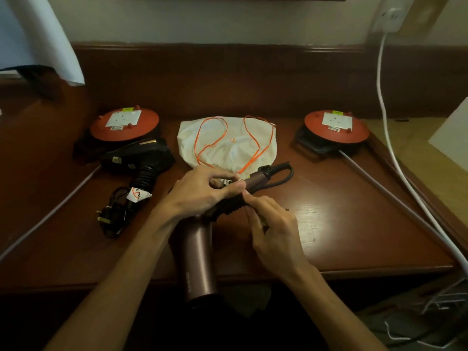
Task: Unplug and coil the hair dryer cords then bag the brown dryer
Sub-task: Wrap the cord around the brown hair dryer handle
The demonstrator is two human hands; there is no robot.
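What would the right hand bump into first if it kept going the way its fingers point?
Probably the left hand: the right hand points up-left at the brown dryer handle, fingertips almost touching the left thumb. Depth is unclear.

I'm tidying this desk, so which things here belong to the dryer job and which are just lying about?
Job: brown dryer and its cord, held by left hand and right hand; white drawstring bag; black dryer.
Lying about: two red cord reels; white cable.

My brown dryer [198, 262] is metallic mauve-brown, the bag [228, 140] at twelve o'clock cream with orange drawstrings [263, 145].
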